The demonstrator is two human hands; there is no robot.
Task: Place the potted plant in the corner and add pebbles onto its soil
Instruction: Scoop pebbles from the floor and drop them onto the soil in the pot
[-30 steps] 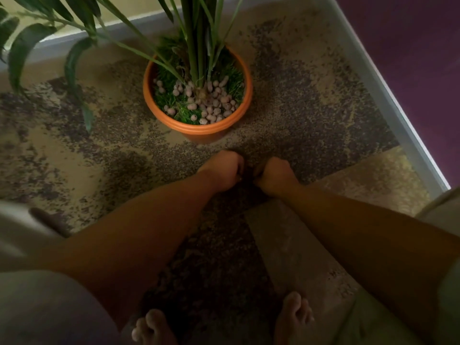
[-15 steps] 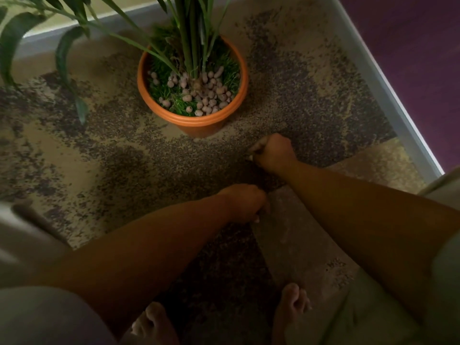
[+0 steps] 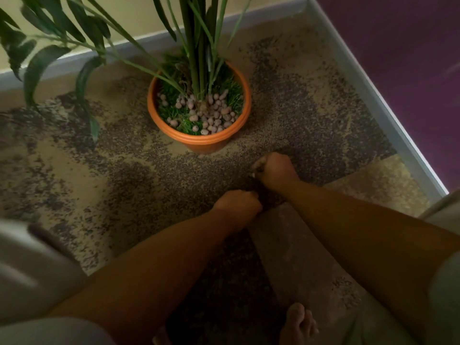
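The potted plant stands in an orange pot (image 3: 199, 141) on the carpet near the room's corner, its long green stems and leaves rising out of the top of the view. Several pale pebbles (image 3: 211, 115) lie on the green soil cover around the stems, mostly on the near and right side. My right hand (image 3: 275, 170) is curled into a fist low over the carpet, just in front of the pot's right side. My left hand (image 3: 237, 202) is also a fist, nearer to me and slightly left. Whether either fist holds anything is hidden.
A grey baseboard (image 3: 388, 113) runs along the purple wall on the right, and another baseboard (image 3: 62, 63) follows the pale back wall. The carpet (image 3: 74, 170) is mottled beige and dark. My bare foot (image 3: 298, 322) stands at the bottom. A long leaf (image 3: 84, 100) droops left of the pot.
A second ago both fists were side by side in front of the pot. The left hand has drawn back towards me; the right stays forward. The view has shifted, so the pot appears lower.
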